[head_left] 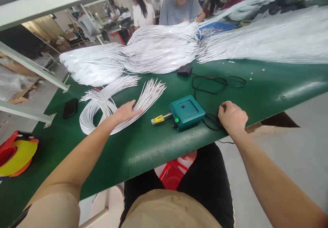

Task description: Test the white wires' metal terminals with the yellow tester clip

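Note:
My left hand (pixel 125 112) lies on a looped bundle of thin white cables (pixel 88 118), thumb and fingers stretched out and apart. The bundle's loose ends fan out past the fingertips. To the right stands a small teal machine (pixel 187 110) with a green button, its metal shaft carrying a yellow clamp-like head (pixel 158 119) that points left toward the cables. My right hand (pixel 232 117) rests at the table's front edge, right of the machine, fingers curled in with nothing visible in them. A black cord (pixel 212 122) runs from the machine close by this hand.
Large heaps of white cables (pixel 164 47) line the back of the green table (pixel 143 149). A black pedal-like box (pixel 185 70) with a coiled cord sits behind the machine. At left are a black phone (pixel 70 108) and tape rolls (pixel 20 154). A person (pixel 167 11) sits opposite near a blue tray (pixel 217 28).

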A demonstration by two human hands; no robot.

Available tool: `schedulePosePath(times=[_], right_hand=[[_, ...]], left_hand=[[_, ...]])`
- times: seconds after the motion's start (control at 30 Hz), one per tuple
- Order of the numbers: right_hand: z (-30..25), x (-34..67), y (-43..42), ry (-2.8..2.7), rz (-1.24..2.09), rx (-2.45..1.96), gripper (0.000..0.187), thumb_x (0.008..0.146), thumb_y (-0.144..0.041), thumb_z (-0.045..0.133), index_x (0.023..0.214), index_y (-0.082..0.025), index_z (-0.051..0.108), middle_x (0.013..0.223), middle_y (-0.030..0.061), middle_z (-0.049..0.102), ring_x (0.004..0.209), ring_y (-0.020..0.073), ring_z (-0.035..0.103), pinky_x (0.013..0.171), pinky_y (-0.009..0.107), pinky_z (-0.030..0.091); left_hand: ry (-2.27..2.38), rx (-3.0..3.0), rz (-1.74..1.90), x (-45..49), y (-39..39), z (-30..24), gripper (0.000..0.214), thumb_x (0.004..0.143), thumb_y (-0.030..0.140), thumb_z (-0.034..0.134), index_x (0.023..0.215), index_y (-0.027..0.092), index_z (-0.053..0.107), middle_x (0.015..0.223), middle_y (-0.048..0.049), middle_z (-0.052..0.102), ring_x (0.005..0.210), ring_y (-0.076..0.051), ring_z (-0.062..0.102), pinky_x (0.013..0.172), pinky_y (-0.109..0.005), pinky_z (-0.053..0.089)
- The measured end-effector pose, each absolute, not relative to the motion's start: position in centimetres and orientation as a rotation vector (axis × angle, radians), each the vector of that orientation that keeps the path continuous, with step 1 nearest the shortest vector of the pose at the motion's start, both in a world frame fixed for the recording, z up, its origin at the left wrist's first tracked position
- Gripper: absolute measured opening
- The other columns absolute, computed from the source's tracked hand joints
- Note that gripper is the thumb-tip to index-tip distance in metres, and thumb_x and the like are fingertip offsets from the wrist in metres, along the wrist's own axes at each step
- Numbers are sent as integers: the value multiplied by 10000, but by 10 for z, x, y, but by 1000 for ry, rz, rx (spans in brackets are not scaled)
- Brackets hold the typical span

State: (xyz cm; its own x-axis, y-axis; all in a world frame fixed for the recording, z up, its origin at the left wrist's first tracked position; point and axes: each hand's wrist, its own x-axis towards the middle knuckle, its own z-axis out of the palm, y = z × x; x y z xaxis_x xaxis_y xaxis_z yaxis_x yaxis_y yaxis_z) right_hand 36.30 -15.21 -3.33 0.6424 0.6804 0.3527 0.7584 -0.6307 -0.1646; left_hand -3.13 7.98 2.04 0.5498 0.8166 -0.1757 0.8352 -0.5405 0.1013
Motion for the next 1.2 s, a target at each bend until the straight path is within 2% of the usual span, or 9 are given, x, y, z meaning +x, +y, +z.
schedulePosePath(times=[0.07,0.17,0.43,0.6,0.73,0.87,0.97,1.03,1.2], right_hand=[[-33,363,-152,-1159,-377,-2567,215,887,-249,431,916,-156,623,861,105,677,754,222,570,598,334,209],[-34,362,-152,-1164,-389,-2570,213,892,-248,425,921,-155,615,862,104,673,759,221,567,602,333,206],[-32,360,-153,-1164,-356,-2580,221,908,-247,405,952,-160,604,886,101,667,774,215,552,623,336,207],[-31,357,-153,-1155,-310,-2581,240,916,-253,392,972,-154,603,918,119,660,805,226,553,645,355,226],[-31,357,-153,-1151,-279,-2565,261,916,-252,383,989,-135,605,935,152,655,823,245,552,661,368,240],[-29,356,-154,-1157,-250,-2562,276,921,-240,364,1001,-130,604,934,149,654,819,246,551,662,363,239],[-27,354,-154,-1155,-240,-2559,288,923,-231,355,1009,-123,607,933,152,652,825,250,550,669,355,244],[-27,354,-154,-1152,-239,-2558,290,923,-226,354,1016,-116,607,939,160,652,830,254,551,673,357,246],[-28,353,-153,-1153,-257,-2569,297,928,-224,346,1029,-107,600,937,170,651,831,259,554,668,359,240]], left_hand=[[1442,2562,-210,-24,71,12,1083,685,703,572,1486,44,263,1463,-253,402,1331,-398,423,1056,-430,361],[1489,2433,-198,-21,68,6,1136,584,669,675,1459,37,318,1423,-269,427,1281,-414,467,1037,-434,382],[1355,2104,1,-28,70,33,647,604,631,692,1054,166,680,1031,-96,720,974,-306,652,853,-365,488],[1275,1676,600,-39,63,44,630,583,575,762,1050,160,681,1082,-110,713,978,-261,648,846,-333,491],[1330,1767,453,-27,56,40,560,590,510,763,1036,179,684,1058,-97,720,997,-275,650,869,-348,489],[1452,1903,298,-5,61,30,304,450,361,822,662,186,693,746,-72,704,962,-363,642,853,-373,469],[1496,1883,365,1,68,26,282,441,381,818,532,186,636,588,-65,629,910,-370,641,809,-366,468],[1510,1839,472,-3,69,26,319,496,448,788,591,173,657,607,-60,631,860,-327,644,774,-350,473],[1460,1647,871,-19,60,28,493,720,556,571,1010,162,633,892,-63,685,868,-190,632,764,-293,500]])
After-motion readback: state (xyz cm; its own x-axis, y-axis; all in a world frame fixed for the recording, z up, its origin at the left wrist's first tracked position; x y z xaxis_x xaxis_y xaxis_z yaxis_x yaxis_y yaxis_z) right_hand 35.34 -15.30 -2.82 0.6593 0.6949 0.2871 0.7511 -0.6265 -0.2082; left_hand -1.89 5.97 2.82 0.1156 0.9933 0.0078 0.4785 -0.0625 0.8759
